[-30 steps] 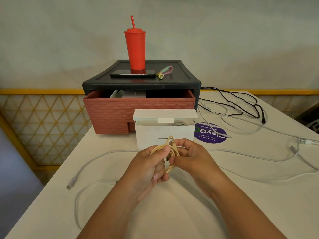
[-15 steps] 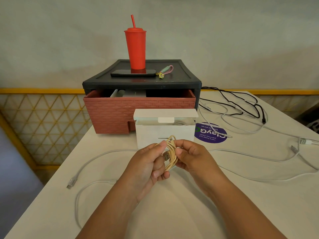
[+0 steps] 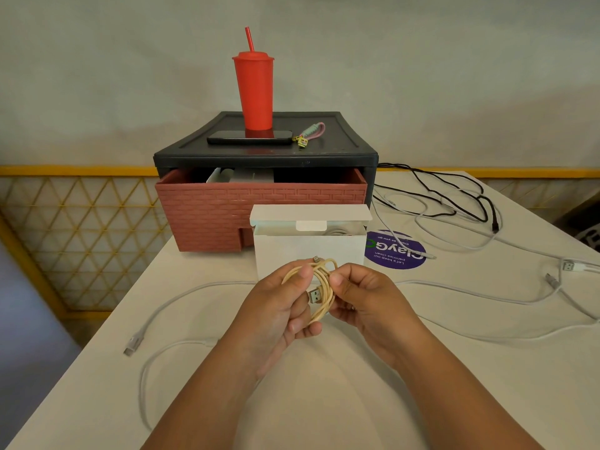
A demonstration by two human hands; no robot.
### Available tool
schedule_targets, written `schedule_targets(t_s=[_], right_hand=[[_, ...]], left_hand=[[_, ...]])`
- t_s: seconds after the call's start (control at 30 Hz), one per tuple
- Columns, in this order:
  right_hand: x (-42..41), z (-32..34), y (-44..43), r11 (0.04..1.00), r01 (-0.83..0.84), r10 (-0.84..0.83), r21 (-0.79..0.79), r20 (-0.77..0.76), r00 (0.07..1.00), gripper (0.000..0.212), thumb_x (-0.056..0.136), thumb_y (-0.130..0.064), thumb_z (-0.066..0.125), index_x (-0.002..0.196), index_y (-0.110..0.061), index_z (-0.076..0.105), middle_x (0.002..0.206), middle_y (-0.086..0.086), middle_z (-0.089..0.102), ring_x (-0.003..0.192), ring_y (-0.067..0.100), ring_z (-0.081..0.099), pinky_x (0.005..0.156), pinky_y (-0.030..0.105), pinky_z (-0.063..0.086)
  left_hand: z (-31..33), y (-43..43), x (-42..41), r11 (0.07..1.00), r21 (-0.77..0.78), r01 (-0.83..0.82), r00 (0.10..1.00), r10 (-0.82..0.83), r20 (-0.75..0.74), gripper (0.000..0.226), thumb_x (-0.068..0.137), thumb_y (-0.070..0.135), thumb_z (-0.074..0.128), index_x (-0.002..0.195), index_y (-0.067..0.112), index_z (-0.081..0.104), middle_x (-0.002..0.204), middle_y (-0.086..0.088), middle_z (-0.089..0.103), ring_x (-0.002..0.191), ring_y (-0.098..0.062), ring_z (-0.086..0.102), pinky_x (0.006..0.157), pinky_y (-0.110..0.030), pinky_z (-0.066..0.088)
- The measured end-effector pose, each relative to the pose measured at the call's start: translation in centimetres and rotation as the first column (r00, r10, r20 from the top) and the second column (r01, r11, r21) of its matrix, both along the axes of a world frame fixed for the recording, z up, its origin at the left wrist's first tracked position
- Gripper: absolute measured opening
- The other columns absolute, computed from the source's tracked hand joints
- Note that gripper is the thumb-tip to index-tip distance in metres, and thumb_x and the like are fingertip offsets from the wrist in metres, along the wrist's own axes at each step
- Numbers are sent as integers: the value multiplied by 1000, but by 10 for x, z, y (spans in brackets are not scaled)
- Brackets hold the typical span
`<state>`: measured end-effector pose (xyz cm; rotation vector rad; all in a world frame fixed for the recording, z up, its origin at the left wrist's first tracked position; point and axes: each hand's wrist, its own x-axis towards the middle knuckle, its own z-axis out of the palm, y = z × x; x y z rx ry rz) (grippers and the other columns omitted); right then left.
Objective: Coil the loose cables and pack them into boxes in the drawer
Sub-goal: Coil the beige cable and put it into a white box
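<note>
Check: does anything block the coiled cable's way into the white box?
Nothing visible does. The left hand and right hand hold the cable just in front of the box; its flap is up, mouth open. A white coil already lies inside.

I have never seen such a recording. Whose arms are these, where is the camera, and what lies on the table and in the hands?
There is no machine here: a person wears one camera on the head, looking forward and down, so the arms are the person's own. The left hand and the right hand together hold a coiled beige USB cable. Behind it, on the white table, stands an open white box, then a black cabinet with its brick-patterned drawer pulled out. On the cabinet are a red tumbler, a phone and a key strap. Loose white cables and a black cable lie on the table.
</note>
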<state>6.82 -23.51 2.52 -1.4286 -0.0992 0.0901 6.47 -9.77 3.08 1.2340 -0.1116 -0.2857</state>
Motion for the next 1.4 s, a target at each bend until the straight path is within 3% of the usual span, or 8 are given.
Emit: schedule_targets(t_s=[0.17, 0.3, 0.63, 0.83, 1.1, 1.17, 1.3, 1.4], right_hand=[[0, 0, 0, 1000, 3, -2, 24, -43, 999, 20, 88, -11, 56, 69, -11, 62, 63, 1, 59, 55, 7, 51, 60, 20, 48], [-1, 0, 2, 999, 3, -2, 35, -42, 999, 23, 87, -10, 57, 66, -14, 64, 60, -1, 61, 55, 7, 52, 63, 22, 47], [-1, 1, 2, 996, 91, -91, -17, 26, 996, 21, 87, -4, 57, 68, -11, 60, 58, 2, 54, 50, 7, 46, 57, 21, 41], [1, -1, -1, 997, -20, 21, -70, 15, 1000, 24, 91, -3, 51, 74, -12, 64, 63, -1, 59, 54, 6, 48, 59, 17, 46], [0, -2, 1, 1000, 14, -15, -16, -32, 999, 21, 87, -10, 58, 67, -13, 63, 60, 1, 57, 54, 8, 49, 59, 21, 46], [0, -3, 2, 998, 33, -33, -54, 8, 999, 16, 83, -13, 64, 67, -15, 65, 60, 1, 59, 55, 9, 51, 61, 21, 46], [-2, -8, 9, 934, 96, -35, -344, 180, 983, 9, 75, -15, 75, 77, -23, 70, 67, 10, 65, 62, 12, 55, 65, 24, 46], [-3, -10, 13, 926, 142, -68, -351, 215, 974, 12, 75, -10, 74, 78, -22, 71, 70, 2, 70, 63, 9, 59, 67, 23, 48]], left_hand=[[-2, 0, -1, 998, 56, -12, 1000, 11, 22, 40, 77, 35, 55, 109, 13, 62, 38, 8, 29, 34, -3, 28, 50, -25, 46], [-1, 0, -1, 996, 81, -39, 999, 37, 35, 22, 91, 28, 48, 102, 13, 59, 35, 10, 35, 32, -3, 33, 50, -23, 44], [-5, -4, 1, 991, 109, -83, 996, 81, 22, 22, 95, 25, 46, 105, 15, 64, 39, 9, 26, 35, -3, 27, 52, -23, 48], [-4, -1, -1, 995, 79, -55, 998, 56, -10, 21, 93, 24, 49, 97, 14, 66, 38, 8, 25, 34, -4, 24, 52, -24, 47], [-2, 0, 0, 1000, -3, -27, 998, 26, -58, 21, 91, 23, 49, 100, 17, 67, 38, 8, 24, 33, -3, 24, 49, -23, 45], [-2, -2, 1, 998, -26, -60, 996, 58, -68, 19, 91, 22, 50, 99, 15, 66, 37, 9, 25, 33, -3, 25, 47, -21, 45], [-2, -2, 2, 988, -62, -141, 987, 136, -85, 15, 93, 20, 49, 96, 15, 63, 34, 9, 32, 31, -3, 29, 46, -19, 44], [-1, -2, 2, 984, -69, -164, 984, 158, -77, 15, 94, 18, 49, 95, 16, 64, 34, 9, 32, 31, -2, 31, 46, -19, 45]])
